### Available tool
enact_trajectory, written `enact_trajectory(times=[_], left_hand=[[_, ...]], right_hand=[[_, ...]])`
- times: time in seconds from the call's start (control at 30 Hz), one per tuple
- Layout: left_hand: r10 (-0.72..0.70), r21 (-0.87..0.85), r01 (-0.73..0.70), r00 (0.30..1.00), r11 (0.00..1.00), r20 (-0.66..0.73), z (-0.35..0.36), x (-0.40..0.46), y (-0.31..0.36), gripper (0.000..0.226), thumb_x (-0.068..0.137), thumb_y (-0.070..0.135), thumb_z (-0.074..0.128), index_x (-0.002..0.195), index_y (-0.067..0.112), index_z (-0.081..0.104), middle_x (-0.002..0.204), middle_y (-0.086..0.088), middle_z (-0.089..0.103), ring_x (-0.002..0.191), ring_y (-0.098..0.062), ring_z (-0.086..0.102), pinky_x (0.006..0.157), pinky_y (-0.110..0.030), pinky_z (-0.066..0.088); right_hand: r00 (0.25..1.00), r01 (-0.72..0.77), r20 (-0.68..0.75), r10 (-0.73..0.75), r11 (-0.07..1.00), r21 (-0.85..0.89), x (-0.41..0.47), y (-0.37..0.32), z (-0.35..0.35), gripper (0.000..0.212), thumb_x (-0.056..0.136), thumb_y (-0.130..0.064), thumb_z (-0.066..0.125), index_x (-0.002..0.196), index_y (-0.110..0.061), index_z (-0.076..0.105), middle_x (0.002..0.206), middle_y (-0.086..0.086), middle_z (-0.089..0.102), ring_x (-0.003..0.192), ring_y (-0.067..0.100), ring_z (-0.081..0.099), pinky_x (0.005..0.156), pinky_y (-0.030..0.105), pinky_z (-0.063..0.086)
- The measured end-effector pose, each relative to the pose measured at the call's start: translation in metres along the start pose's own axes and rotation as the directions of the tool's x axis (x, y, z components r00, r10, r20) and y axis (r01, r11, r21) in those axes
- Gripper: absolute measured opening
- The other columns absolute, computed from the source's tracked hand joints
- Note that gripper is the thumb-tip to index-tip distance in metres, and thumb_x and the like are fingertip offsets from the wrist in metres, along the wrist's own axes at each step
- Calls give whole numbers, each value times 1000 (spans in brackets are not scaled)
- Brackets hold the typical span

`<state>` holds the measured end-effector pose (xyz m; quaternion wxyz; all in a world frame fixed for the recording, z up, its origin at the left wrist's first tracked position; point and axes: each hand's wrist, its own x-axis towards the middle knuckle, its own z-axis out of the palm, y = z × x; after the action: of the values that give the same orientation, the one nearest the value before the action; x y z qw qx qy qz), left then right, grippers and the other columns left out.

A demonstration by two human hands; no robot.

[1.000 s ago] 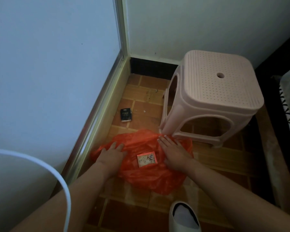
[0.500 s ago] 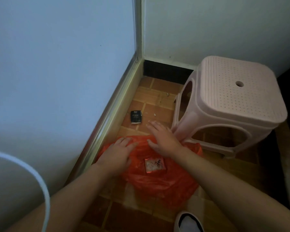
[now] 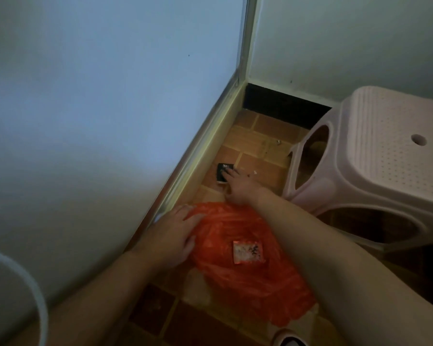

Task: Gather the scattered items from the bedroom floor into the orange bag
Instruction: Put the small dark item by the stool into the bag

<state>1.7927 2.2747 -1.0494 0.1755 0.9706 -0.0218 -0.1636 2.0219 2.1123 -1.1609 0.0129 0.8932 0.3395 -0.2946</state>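
right hand [image 3: 238,187]: reaching forward over the tiles, fingertips touching the small black packet [image 3: 223,173]; fingers are spread over it, not closed on it.
left hand [image 3: 171,233]: lying flat and open on the near-wall edge of the orange bag [image 3: 248,260], pinning it to the floor.
bag: lying crumpled on the tiles, mouth not visibly open; a small red-and-white packet [image 3: 248,252] is showing at its middle, on it or inside, cannot tell.
risk, packet: lying flat and just beside the wall rail [image 3: 198,156]; fingertips are likely sliding it rather than lifting it.
risk, bag: thin film may be collapsing shut when the packet arrives.
surroundings: pink stool [image 3: 375,158] is standing close on the right, crowding the forearm.
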Motion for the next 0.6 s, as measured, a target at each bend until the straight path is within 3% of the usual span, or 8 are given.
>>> enact_trajectory(times=[0.17,0.37,0.5,0.6], left_hand=[[-11,-8,11,1000,1000,-5,5,2,-1,58,96,37,50,153,33,38,158,5,37,147,-14,30,117,-43,38],[4,13,-4,1000,1000,4,10,12,5,61,98,35,53,157,28,36,161,2,33,149,-16,26,122,-31,25],[-9,47,7,1000,999,29,8,14,8,62,100,38,51,158,30,30,163,3,28,150,-16,22,122,-30,20],[-6,48,4,999,999,45,7,15,10,63,100,37,51,158,30,30,163,3,29,150,-16,23,123,-32,21]], right_hand=[[986,4,-167,2,999,35,-12,-1,17,71,88,-33,68,152,-16,42,160,7,32,144,33,34,116,55,31],[984,28,-177,-9,994,104,-13,5,24,93,85,-27,72,162,-19,19,168,7,15,153,34,20,119,58,23],[988,5,-152,12,994,112,-8,8,20,97,89,-32,73,164,-19,13,170,7,12,157,33,11,121,58,19],[990,17,-139,-6,997,79,-1,10,16,96,89,-34,73,163,-19,15,168,8,18,155,33,16,120,59,20]])
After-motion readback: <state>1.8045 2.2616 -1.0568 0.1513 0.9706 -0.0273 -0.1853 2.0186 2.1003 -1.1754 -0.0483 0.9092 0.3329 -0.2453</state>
